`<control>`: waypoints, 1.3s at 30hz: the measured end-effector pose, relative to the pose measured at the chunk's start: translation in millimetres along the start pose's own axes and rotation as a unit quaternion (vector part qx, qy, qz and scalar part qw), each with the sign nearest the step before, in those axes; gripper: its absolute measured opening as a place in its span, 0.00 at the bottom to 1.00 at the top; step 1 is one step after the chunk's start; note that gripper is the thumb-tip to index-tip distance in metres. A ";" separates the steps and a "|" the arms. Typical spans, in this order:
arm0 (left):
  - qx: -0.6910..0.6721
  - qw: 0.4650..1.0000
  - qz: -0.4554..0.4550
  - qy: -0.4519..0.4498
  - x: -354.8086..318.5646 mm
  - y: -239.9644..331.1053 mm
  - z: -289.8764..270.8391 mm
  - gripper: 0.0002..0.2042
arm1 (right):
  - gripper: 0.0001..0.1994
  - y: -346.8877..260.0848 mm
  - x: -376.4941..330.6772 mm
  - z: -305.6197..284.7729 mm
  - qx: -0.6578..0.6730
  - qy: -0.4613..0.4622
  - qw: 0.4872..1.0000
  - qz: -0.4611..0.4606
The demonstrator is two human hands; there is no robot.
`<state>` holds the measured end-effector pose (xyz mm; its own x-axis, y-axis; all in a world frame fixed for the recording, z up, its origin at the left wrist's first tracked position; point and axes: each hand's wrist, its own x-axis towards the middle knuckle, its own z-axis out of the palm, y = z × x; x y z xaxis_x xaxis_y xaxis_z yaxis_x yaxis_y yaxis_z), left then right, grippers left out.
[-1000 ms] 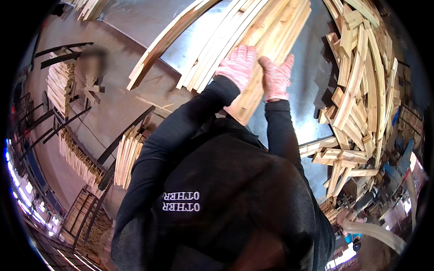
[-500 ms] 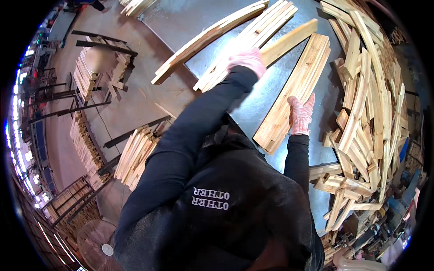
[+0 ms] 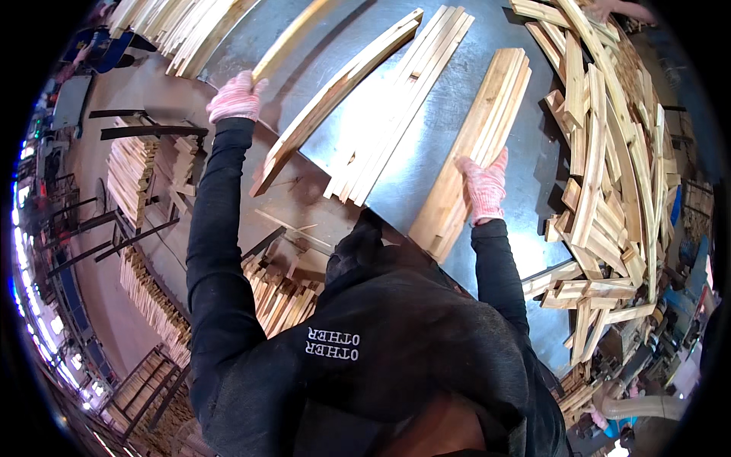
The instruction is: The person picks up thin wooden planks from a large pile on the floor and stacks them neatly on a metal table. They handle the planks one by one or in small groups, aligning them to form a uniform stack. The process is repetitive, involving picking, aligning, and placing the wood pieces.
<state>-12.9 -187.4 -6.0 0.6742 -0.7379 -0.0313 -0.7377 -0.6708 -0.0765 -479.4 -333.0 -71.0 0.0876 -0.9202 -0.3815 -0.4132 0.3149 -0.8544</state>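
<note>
Nearest, at the near edge of the metal table (image 3: 426,145), the right hand (image 3: 483,185) in a pink knit glove lies flat, fingers together, on top of a stack of wooden slats (image 3: 476,145) that runs away toward the far edge. Further off, at the table's left edge, the gloved left hand (image 3: 234,97) is closed around the lower end of a single wooden strip (image 3: 293,39); the strip rises from the fist toward the far left corner. Half a second ago that hand rested further right among the middle bundles (image 3: 396,107); now it is out at the left edge. A loose heap of offcuts (image 3: 609,167) fills the right side.
</note>
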 end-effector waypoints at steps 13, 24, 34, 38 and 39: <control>-0.018 0.970 0.041 -0.238 -75.6 59.7 12.1 0.46 | 0.57 -48.8 1.8 95.9 -0.106 0.040 0.992 -0.064; -0.189 0.963 0.037 -0.189 -79.6 144.2 24.7 0.35 | 0.50 -43.5 25.7 88.5 -0.102 -0.053 0.989 -0.093; -0.160 0.969 -0.029 -0.185 -10.5 132.3 -8.7 0.30 | 0.35 -65.9 89.7 45.1 -0.185 -0.069 0.971 -0.137; -0.205 0.954 -0.123 -0.180 -38.1 111.3 -27.5 0.35 | 0.40 -47.2 89.9 49.8 -0.115 -0.024 0.987 -0.112; -0.213 0.951 -0.157 -0.161 -51.6 98.4 -21.7 0.36 | 0.40 -50.7 83.7 56.3 -0.076 -0.037 0.993 -0.088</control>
<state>-121.0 -216.9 9.7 0.7886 -0.4813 -0.3828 -0.3997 -0.8742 0.2758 -400.1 -412.9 -79.4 0.2342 -0.9367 -0.2604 -0.5163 0.1071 -0.8497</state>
